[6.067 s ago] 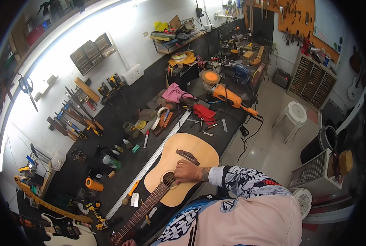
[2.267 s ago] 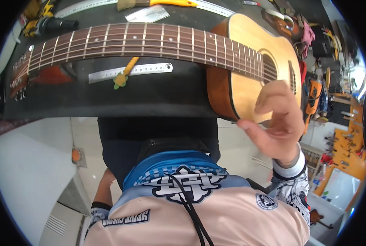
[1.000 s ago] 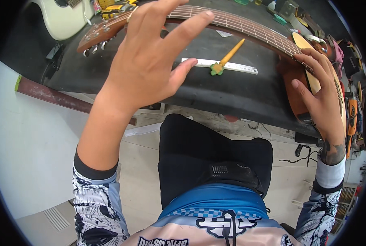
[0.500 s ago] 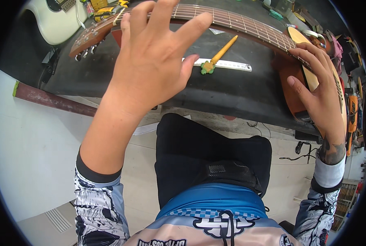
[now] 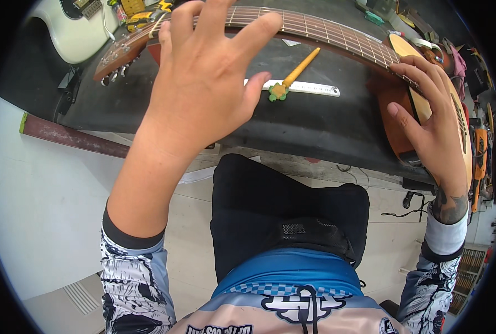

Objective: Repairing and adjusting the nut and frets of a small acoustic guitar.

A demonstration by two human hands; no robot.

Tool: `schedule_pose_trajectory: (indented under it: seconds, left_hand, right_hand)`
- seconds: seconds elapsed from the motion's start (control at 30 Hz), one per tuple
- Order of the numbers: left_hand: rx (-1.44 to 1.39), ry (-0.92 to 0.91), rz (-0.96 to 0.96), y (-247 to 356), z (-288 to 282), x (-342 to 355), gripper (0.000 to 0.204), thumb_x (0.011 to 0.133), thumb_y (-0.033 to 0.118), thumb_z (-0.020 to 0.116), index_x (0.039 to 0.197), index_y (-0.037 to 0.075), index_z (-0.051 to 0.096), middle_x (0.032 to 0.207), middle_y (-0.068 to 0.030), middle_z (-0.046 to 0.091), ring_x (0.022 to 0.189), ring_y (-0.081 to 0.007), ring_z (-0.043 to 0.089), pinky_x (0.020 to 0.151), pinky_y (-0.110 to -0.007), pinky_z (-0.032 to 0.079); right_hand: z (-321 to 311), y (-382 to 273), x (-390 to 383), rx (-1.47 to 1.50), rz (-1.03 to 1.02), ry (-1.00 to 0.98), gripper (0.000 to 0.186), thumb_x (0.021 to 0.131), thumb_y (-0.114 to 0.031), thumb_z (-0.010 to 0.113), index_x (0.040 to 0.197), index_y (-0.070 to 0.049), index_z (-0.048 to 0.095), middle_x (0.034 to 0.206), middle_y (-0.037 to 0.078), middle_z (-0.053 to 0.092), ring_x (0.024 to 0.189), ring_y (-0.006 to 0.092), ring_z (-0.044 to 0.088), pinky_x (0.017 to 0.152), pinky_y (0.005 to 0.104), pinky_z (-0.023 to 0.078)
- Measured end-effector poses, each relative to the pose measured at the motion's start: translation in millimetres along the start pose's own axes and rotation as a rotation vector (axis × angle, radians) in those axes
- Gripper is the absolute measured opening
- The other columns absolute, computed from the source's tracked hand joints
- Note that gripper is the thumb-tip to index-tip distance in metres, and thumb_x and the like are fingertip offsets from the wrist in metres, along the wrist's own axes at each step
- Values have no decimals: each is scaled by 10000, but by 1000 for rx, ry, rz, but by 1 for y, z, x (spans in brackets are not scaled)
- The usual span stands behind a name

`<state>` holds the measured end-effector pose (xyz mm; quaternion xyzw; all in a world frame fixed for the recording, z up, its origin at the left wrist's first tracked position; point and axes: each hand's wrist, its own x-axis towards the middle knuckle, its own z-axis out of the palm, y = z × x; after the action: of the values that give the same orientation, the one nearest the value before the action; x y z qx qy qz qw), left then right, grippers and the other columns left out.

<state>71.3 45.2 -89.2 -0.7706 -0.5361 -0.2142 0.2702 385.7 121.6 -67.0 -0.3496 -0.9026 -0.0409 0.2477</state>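
Observation:
An acoustic guitar lies across the bench, its long fretboard [image 5: 337, 36] running from the headstock [image 5: 117, 58] at upper left to the pale body [image 5: 403, 43] at right. My left hand [image 5: 206, 78] is over the neck near the nut, fingers spread and bent at the strings, thumb apart, holding nothing. My right hand [image 5: 434, 128] rests on the strings where the fretboard meets the body, fingers bent, thumb out to the side. Between my hands, below the neck, a yellow stick tool with a green turtle-shaped end [image 5: 278, 91] lies on a steel ruler [image 5: 320, 89].
A white electric guitar [image 5: 75, 30] and a yellow-black drill [image 5: 139, 19] are at upper left. An orange power tool [image 5: 479, 150] sits at far right. A black seat [image 5: 287, 206] is below the bench edge [image 5: 314, 150]; cables [image 5: 390, 213] lie on the floor.
About two seconds ago my left hand was low by my side; it has risen to the neck. My right hand has settled onto the strings. The last second shows only a slight shift.

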Motion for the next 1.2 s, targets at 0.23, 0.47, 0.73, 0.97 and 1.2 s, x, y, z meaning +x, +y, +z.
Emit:
schedule_pose_trajectory:
  seconds: [0.23, 0.47, 0.73, 0.97, 1.2]
  left_hand:
    - [-3, -6, -4, 0, -1, 1, 698, 724, 136, 840, 1360, 150, 554, 1371, -264, 407, 1241, -454, 412, 1058, -555, 372]
    - [-30, 56, 37, -5, 2, -2, 705, 718, 127, 847, 1360, 146, 555, 1368, -267, 410, 1234, -464, 418, 1057, -558, 375]
    - [-49, 101, -22, -3, 8, 2, 667, 742, 103, 848, 1353, 156, 587, 1382, -183, 479, 1228, -388, 486, 1037, -487, 429]
    - [-80, 123, -57, -2, 14, 3, 633, 732, 119, 852, 1321, 214, 639, 1470, -137, 471, 1299, -383, 438, 1068, -445, 405]
    - [-79, 121, -81, -4, 12, 1, 681, 737, 99, 848, 1363, 217, 608, 1489, -139, 451, 1318, -379, 425, 1076, -447, 402]
  right_hand:
    - [1, 1, 0, -23, -18, 0, 481, 845, -125, 771, 1310, -75, 656, 1369, 126, 573, 1314, 317, 515, 1126, 406, 410]
    - [1, 0, 1, -8, -18, -5, 492, 842, -123, 773, 1315, -76, 650, 1365, 124, 576, 1311, 316, 519, 1129, 401, 406]
    - [1, -1, 5, -14, -26, 0, 484, 819, -108, 772, 1287, -70, 653, 1349, 120, 588, 1292, 320, 526, 1111, 406, 409]
    - [3, 5, 3, -41, -67, 19, 509, 798, -101, 776, 1293, -82, 657, 1344, 114, 596, 1271, 318, 520, 1113, 412, 396]
    - [4, 6, 0, -9, -68, 33, 503, 791, -95, 793, 1280, -101, 673, 1368, 110, 588, 1298, 336, 499, 1136, 434, 375]
